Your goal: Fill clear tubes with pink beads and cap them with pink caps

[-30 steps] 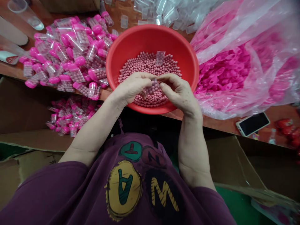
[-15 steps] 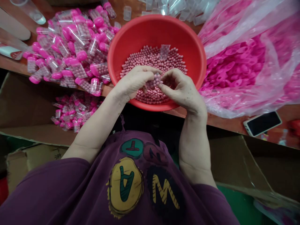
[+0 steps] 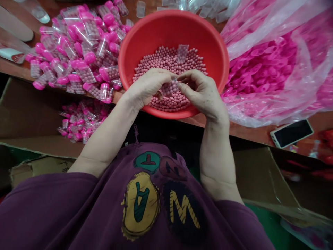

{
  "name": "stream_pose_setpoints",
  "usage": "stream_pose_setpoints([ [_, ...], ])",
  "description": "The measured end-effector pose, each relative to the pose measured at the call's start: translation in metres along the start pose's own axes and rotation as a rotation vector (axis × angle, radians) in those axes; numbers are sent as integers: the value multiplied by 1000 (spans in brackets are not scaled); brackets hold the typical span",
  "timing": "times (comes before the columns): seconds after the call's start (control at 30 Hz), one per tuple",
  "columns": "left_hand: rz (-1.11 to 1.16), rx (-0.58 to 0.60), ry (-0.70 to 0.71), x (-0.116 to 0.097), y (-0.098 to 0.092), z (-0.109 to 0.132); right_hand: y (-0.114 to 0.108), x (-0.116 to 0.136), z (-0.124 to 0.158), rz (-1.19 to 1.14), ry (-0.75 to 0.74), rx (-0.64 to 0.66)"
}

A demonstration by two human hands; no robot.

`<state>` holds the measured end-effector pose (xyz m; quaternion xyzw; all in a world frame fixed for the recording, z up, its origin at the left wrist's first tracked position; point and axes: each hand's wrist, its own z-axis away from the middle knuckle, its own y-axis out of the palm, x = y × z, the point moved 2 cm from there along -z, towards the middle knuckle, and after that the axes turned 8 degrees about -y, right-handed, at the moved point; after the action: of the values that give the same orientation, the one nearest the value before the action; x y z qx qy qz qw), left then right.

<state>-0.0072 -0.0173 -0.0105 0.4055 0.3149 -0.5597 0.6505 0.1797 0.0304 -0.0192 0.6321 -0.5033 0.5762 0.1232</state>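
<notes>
Over the red bowl (image 3: 171, 31), my left hand (image 3: 149, 85) is closed round a small clear plastic cup (image 3: 169, 89) filled with pink beads. The cup lies tilted on its side, its open end toward the right. My right hand (image 3: 203, 93) has thumb and forefinger pinched at that end of the cup; the other fingers are curled and partly hidden. Loose pink beads (image 3: 156, 64) cover the bowl's floor. Another clear cup (image 3: 182, 53) lies on them behind my hands.
Left of the bowl is a heap of bead-filled cups with bright pink caps (image 3: 78, 52); more lie in a cardboard box (image 3: 49, 144) below the table edge. A plastic bag of pink caps (image 3: 260, 69) is on the right, near a phone (image 3: 291, 133). Clear cups (image 3: 205, 10) lie behind the bowl.
The bowl and table sit slightly higher in the picture. My right fingers have drawn closer together at the cup's open end. My left hand still holds the cup.
</notes>
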Motion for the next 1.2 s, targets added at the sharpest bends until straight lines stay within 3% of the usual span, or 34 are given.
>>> stream_pose_setpoints([
  [0.13,49,31,-48,-1,1,-1,-2,-5,0,4,-4,4],
  [0.27,68,80,-50,-2,1,0,0,-3,0,89,-69,-102],
  [0.43,248,-40,93,-5,-6,8,4,-2,12,360,-163,-215],
  [0.5,302,-69,111,-6,-8,9,-15,-21,21,486,-97,-344],
  [0.67,208,-55,84,-4,-7,8,-98,-102,49,562,63,-730],
  [0.7,191,-52,85,-4,-7,8,-107,-116,52,559,144,-749],
  [0.77,183,-57,92,-3,-8,7,-111,-135,53,569,304,-640],
  [0.87,202,-69,105,-3,-8,9,-92,-139,50,601,452,-504],
  [1.0,222,-61,102,-3,-8,10,-78,-131,46,621,506,-582],
  [1.2,247,-53,116,1,-9,6,-92,-134,52,519,511,-716],
])
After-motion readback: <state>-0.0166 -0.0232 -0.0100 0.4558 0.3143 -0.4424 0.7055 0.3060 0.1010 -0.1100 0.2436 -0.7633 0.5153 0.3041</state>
